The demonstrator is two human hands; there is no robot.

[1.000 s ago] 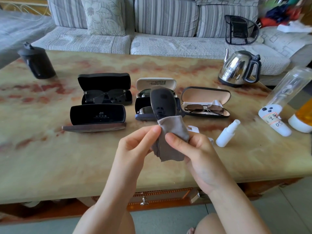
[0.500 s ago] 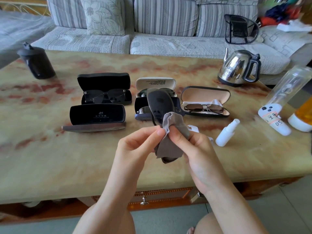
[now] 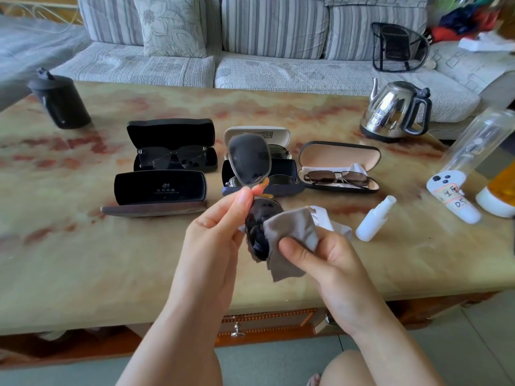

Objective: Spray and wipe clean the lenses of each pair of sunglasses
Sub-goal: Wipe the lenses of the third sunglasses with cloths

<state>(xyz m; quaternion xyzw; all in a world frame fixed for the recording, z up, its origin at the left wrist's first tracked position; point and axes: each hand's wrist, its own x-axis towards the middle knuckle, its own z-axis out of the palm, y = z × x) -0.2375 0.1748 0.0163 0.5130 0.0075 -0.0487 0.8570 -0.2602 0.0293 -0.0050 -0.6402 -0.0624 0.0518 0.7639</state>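
Above the tabletop (image 3: pixel 83 260), the left hand (image 3: pixel 214 232) pinches the sunglasses (image 3: pixel 250 162) at the bridge, one lens above its fingertips (image 3: pixel 245 195), the other below, where the right hand (image 3: pixel 320 254) pinches a grey cloth (image 3: pixel 291 232) against it. Risk: so slight a hold may let the frame twist or drop under wiping pressure. Temples and the cloth-covered lens portion cannot be made out.

The cloth (image 3: pixel 292 232) has slid rightward off the lower lens (image 3: pixel 256 228) of the sunglasses (image 3: pixel 249 162), baring it; the left hand (image 3: pixel 214 238) now pinches their bridge (image 3: pixel 262 188).
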